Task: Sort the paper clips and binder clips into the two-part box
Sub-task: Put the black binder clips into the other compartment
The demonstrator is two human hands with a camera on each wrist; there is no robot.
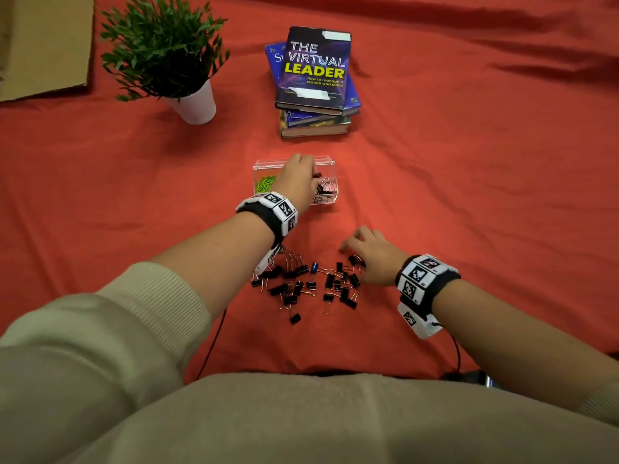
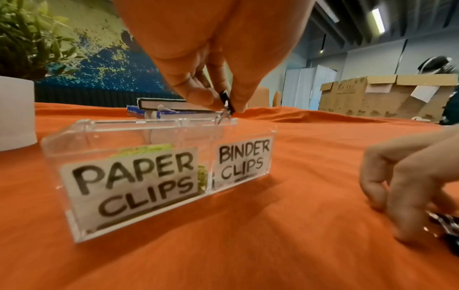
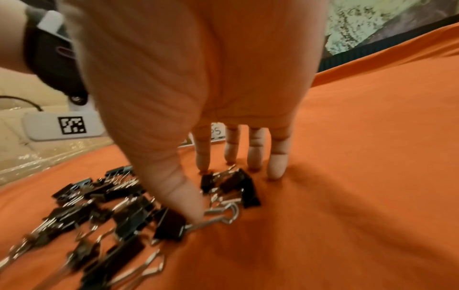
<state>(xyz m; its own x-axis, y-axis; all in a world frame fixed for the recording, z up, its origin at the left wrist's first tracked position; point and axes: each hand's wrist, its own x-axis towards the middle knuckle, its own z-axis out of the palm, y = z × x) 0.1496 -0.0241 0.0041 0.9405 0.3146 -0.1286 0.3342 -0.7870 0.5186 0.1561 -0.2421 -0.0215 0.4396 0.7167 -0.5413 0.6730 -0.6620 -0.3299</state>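
A clear two-part box [image 1: 326, 159] stands mid-table on the red cloth; its labels read PAPER CLIPS and BINDER CLIPS [image 2: 244, 160]. Green paper clips [image 1: 266, 184] lie in its left part and binder clips [image 1: 326, 187] in its right. My left hand [image 1: 315, 177] hovers over the right part and pinches a black binder clip [image 2: 227, 102] between thumb and fingertips. Nearer me lies a loose pile of black binder clips [image 1: 301, 283]. My right hand [image 1: 348, 252] rests at the pile's right edge, its fingertips [image 3: 275, 168] on the cloth and its thumb on a clip [image 3: 171, 223].
A stack of books [image 1: 315, 82] stands behind the box and a potted plant [image 1: 167, 55] at the back left. Cardboard [image 1: 43, 45] lies in the far left corner. One blue clip [image 1: 315, 266] sits in the pile. Cables [image 1: 214, 339] run near the front edge.
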